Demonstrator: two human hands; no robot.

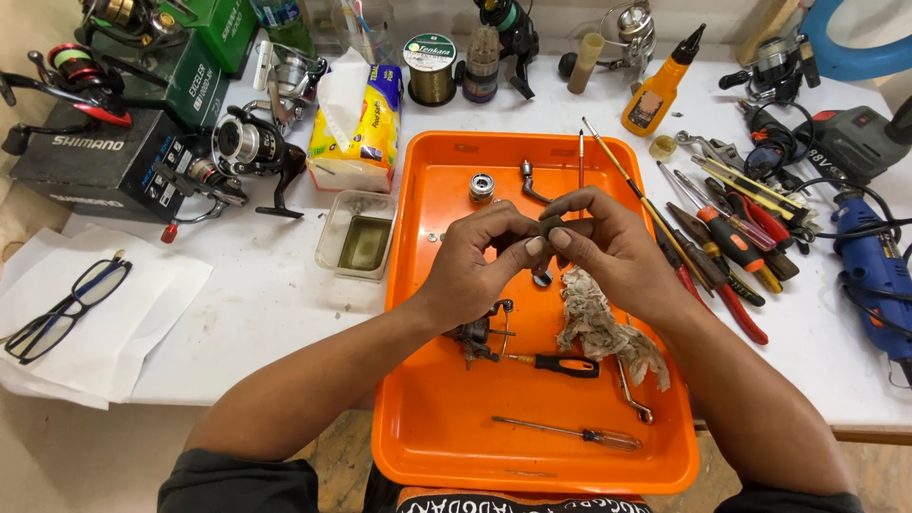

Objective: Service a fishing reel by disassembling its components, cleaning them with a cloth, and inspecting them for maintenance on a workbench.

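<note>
Both hands meet above the orange tray (427, 418). My left hand (480, 261) and my right hand (608, 247) pinch one small dark metal part (554, 226) between their fingertips. Under the right palm lies a dirty rag (598, 323). A dismantled reel body (475, 332) rests on the tray below my left wrist. Beside it is a small black-handled screwdriver (560, 364), and a slim clear-handled screwdriver (570, 433) lies nearer the front. A silver round part (482, 187) and a bent metal arm (530, 180) sit at the tray's far end.
A clear tub of liquid (359, 233) and a tissue pack (361, 123) stand left of the tray. Fishing reels (252, 147) and boxes fill the far left; glasses (66, 306) lie on paper. Screwdrivers and pliers (731, 242), an orange bottle (655, 90) and a blue drill (874, 275) crowd the right.
</note>
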